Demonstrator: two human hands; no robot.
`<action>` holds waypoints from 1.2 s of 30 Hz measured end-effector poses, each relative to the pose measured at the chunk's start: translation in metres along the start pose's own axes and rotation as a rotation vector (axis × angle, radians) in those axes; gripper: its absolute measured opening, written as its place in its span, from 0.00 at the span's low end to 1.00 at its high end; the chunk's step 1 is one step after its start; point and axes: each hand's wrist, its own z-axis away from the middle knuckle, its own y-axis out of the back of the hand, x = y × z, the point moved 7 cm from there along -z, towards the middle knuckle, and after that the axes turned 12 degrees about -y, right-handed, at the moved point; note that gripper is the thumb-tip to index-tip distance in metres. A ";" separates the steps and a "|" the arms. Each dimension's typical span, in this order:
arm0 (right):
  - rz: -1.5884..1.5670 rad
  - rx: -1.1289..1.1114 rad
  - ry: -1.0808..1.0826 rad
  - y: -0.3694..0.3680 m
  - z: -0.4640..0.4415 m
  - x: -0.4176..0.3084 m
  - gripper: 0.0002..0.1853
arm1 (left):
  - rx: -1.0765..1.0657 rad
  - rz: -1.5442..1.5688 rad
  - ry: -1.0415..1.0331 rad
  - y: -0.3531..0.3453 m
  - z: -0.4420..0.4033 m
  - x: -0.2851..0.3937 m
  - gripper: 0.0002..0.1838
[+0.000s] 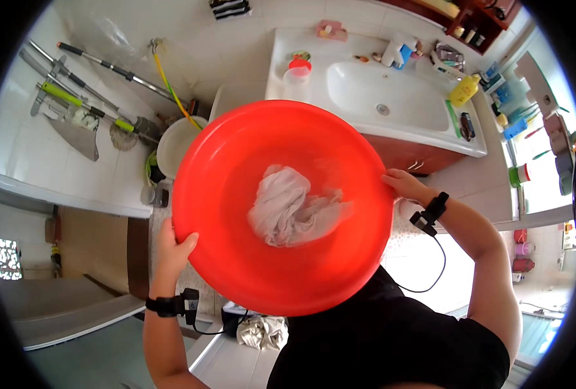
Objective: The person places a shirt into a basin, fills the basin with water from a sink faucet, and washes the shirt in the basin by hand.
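Basin (223,259) found held up by both hands in front of the person's body, with no support visible beneath it. Left hand (174,249): closed on the rim at the left side, thumb over the edge. Right hand (401,183): fingers grasping the rim at the opposite side. Neither hand touches the cloth (285,207). The cloth, pale and bunched, lies near the middle of the basin floor, apart from the walls; its right end looks blurred, as though under shallow water (depth not verifiable from this view, nor even the presence of water beyond doubt). Both wrists carry a dark strap with a small device, the left one (165,306) and the right one (434,211) each trailing a cable. State of progress, in this inspector's judgement: the cloth is inside the basin and the basin is secured at two sides; the cloth is neither spread nor taken out, and the basin is not set down. Whether the cloth is clean cannot be determined. Surroundings: the sink (424,107) lies beyond the basin, with a cup (296,74) at its left end and a yellow bottle (464,91) at its right. A pale bucket (174,152) stands left of the basin, a hose (166,76) running down to it.
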 end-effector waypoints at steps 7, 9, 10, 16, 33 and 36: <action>-0.643 -0.368 -0.307 -0.121 -0.068 0.045 0.12 | 0.116 -0.349 0.096 0.025 0.074 -0.089 0.23; -0.818 -0.319 -0.389 -0.154 -0.112 0.075 0.11 | 0.127 -0.404 0.143 0.015 0.083 -0.117 0.22; -0.992 -0.268 -0.461 -0.166 -0.128 0.086 0.10 | 0.145 -0.462 0.184 0.011 0.088 -0.134 0.22; -1.108 -0.127 -0.591 -0.219 -0.198 0.159 0.13 | 0.114 -0.552 0.348 -0.038 0.119 -0.272 0.20; -0.922 0.365 -0.714 -0.176 -0.325 0.389 0.11 | -0.103 -0.328 0.511 -0.267 0.129 -0.586 0.22; -0.908 0.343 -0.657 -0.165 -0.332 0.391 0.10 | -0.110 -0.299 0.583 -0.289 0.125 -0.600 0.25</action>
